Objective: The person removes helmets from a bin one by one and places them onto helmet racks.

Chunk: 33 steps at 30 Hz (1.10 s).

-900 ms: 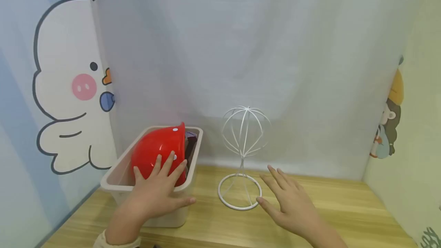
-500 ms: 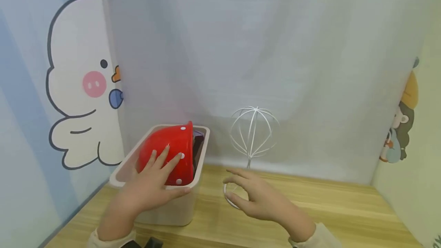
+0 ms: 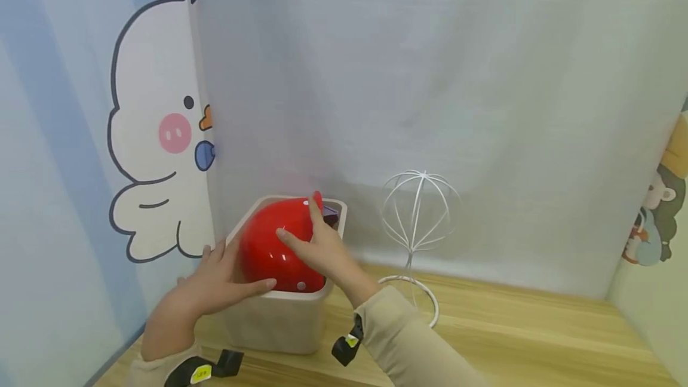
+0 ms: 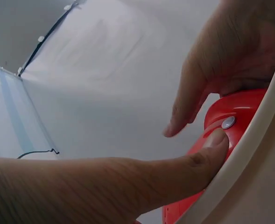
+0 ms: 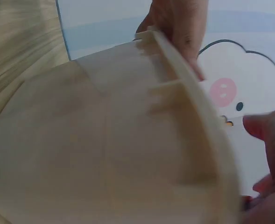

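Note:
A shiny red helmet (image 3: 279,237) with white studs lies on its side in a beige plastic bin (image 3: 274,327), its flared brim facing right. My left hand (image 3: 215,282) is at the bin's left side. Its fingers extend past the left rim, and its thumb rests on the helmet near a stud (image 4: 228,122) in the left wrist view. My right hand (image 3: 322,249) reaches over the brim side, one finger along the brim. Its thumb (image 4: 179,114) hangs apart from the helmet in the left wrist view; other fingertips are hidden.
Right of the bin, a white wire stand (image 3: 411,251) with a globe-shaped top stands on the wooden table (image 3: 516,339). A purple and dark item (image 3: 330,215) shows inside the bin beside the brim. A grey curtain (image 3: 484,106) hangs behind.
My right hand has crossed from near the wire stand leftwards to the helmet's brim. My left hand has slid from the helmet's top to the bin's left side. The view has turned left.

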Available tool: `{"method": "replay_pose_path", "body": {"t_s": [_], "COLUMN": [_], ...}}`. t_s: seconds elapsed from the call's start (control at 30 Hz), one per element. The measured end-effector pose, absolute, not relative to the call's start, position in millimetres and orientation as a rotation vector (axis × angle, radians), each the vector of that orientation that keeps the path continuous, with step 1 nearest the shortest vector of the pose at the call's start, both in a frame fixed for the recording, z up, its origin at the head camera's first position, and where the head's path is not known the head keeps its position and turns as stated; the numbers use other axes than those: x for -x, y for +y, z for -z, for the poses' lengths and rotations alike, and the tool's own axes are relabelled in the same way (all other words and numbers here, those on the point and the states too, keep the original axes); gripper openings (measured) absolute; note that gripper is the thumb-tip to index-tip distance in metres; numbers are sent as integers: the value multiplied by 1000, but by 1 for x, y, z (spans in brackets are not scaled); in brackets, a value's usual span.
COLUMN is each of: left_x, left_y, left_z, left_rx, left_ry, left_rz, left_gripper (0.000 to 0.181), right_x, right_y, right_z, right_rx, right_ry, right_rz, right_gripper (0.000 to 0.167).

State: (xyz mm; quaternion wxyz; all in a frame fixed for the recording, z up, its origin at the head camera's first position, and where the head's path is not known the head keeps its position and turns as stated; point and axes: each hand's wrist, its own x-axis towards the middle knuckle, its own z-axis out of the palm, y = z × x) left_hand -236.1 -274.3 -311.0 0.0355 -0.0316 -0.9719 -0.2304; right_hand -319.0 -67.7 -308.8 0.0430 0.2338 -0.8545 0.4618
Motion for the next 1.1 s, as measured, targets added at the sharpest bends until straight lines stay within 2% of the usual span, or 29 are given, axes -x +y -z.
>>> {"method": "replay_pose_path", "body": {"t_s": [0.2, 0.4, 0.83, 1.1], "left_x": [242, 247, 246, 243], "left_y": [-274, -274, -271, -276], "left_z": [316, 319, 324, 323], "left_rx": [87, 98, 127, 96], "left_ry": [-2961, -2903, -2871, -2894], "left_rz": [762, 831, 945, 914], "left_gripper": [121, 115, 118, 117], "right_x": [331, 334, 334, 335], "right_y": [-81, -80, -64, -68], "right_z": [324, 326, 344, 344], "right_rx": [-609, -639, -576, -672], "right_ry": [-2503, -2517, -2232, -2155], "right_rz": [-1317, -1307, -1618, -1656], "right_gripper": [75, 78, 70, 70]}}
